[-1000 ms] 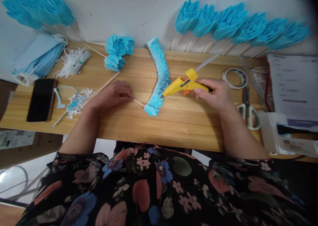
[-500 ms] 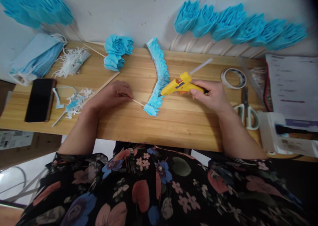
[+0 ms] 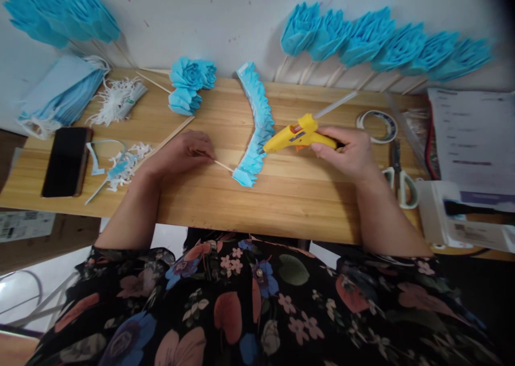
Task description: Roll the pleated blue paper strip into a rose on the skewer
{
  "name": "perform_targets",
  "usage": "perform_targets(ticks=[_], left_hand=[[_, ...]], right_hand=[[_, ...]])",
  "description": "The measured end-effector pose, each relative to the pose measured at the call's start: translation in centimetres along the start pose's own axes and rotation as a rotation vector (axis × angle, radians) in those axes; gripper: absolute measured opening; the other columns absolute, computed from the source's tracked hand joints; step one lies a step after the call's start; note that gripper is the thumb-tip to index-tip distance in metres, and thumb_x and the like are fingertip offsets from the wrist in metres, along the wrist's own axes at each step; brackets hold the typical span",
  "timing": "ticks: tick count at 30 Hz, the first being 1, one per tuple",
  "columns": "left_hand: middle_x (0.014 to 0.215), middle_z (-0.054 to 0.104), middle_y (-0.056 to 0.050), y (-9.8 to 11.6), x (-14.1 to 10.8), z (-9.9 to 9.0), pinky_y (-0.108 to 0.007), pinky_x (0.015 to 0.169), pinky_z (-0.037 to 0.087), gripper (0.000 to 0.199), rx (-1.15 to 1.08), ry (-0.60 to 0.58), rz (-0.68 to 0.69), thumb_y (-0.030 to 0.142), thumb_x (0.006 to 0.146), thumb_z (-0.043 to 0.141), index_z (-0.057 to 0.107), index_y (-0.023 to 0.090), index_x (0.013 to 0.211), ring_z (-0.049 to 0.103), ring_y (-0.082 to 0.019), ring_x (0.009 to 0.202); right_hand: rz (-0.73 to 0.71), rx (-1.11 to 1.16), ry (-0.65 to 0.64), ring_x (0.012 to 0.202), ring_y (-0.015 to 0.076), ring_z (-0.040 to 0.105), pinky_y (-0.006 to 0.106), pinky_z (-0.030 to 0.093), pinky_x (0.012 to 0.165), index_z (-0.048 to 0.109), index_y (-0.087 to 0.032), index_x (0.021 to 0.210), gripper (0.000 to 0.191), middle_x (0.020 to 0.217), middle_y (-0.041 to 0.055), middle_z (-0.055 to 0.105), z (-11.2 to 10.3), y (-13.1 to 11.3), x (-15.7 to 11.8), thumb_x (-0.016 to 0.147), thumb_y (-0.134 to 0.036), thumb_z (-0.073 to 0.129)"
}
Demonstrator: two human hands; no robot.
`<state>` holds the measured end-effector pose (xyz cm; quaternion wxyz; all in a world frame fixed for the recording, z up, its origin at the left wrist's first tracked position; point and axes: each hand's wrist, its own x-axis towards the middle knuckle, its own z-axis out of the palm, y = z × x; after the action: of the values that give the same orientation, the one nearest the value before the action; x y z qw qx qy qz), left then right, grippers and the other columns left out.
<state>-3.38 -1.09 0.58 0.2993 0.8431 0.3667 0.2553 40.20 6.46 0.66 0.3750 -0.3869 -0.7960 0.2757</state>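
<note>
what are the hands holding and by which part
The right hand grips the yellow plastic glue gun by its handle; the left hand holds the thin pale wooden stick away from its end at the long blue ruffled strip.

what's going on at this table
A person works at a wooden table. The left grip holds a thin stick that reaches a pleated blue strip near its lower end. The right grip holds a yellow glue gun, its nozzle at the strip's right edge. Blue flowers stand along the wall.
</note>
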Motion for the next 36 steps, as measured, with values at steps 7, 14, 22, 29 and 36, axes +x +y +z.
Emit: perform_targets(ticks=[7,14,22,29,36], left_hand=[[0.092,0.080,-0.007,-0.1,-0.1,0.0,-0.031,0.078,0.055,0.033,0.013,0.001,0.011,0.042,0.113,0.070,0.083,0.021,0.092,0.073,-0.021,0.084],[0.092,0.080,-0.007,0.2,0.0,-0.1,-0.033,0.080,0.056,0.032,0.028,-0.022,-0.010,0.040,0.113,0.069,0.083,0.021,0.091,0.073,-0.021,0.085],[0.092,0.080,-0.007,0.3,0.0,-0.2,-0.032,0.080,0.055,0.034,0.019,-0.031,-0.044,0.043,0.113,0.068,0.083,0.022,0.090,0.073,-0.021,0.085],[0.091,0.080,-0.008,0.1,-0.1,-0.1,-0.031,0.077,0.055,0.033,0.028,-0.004,0.017,0.041,0.114,0.070,0.083,0.021,0.091,0.073,-0.021,0.083],[0.091,0.079,-0.008,0.2,0.0,0.0,-0.032,0.080,0.056,0.038,0.016,-0.014,-0.031,0.047,0.114,0.069,0.082,0.021,0.089,0.072,-0.022,0.084]], right_hand=[[-0.004,0.026,-0.018,0.080,0.0268,0.082,0.039,0.065,0.070,0.091,-0.024,0.111,0.043,0.094,0.0075,0.089,0.4,-0.1,-0.1,0.091,-0.061,0.083],[-0.129,-0.044,-0.122,0.091,0.0296,0.087,0.043,0.070,0.083,0.092,-0.031,0.115,0.031,0.110,0.0064,0.092,1.7,-0.3,-0.1,0.096,-0.053,0.082],[-0.046,-0.083,-0.130,0.091,0.0289,0.084,0.042,0.068,0.081,0.091,-0.033,0.119,0.031,0.110,0.0049,0.091,1.9,-0.5,-0.1,0.097,-0.053,0.083],[0.055,-0.011,-0.081,0.079,0.0254,0.079,0.038,0.061,0.068,0.091,-0.024,0.118,0.044,0.094,0.0072,0.087,1.2,-0.5,0.0,0.095,-0.061,0.080],[0.068,-0.047,-0.092,0.073,0.0234,0.074,0.037,0.057,0.065,0.090,-0.028,0.107,0.034,0.089,0.0042,0.085,1.0,-0.8,0.1,0.092,-0.058,0.085]])
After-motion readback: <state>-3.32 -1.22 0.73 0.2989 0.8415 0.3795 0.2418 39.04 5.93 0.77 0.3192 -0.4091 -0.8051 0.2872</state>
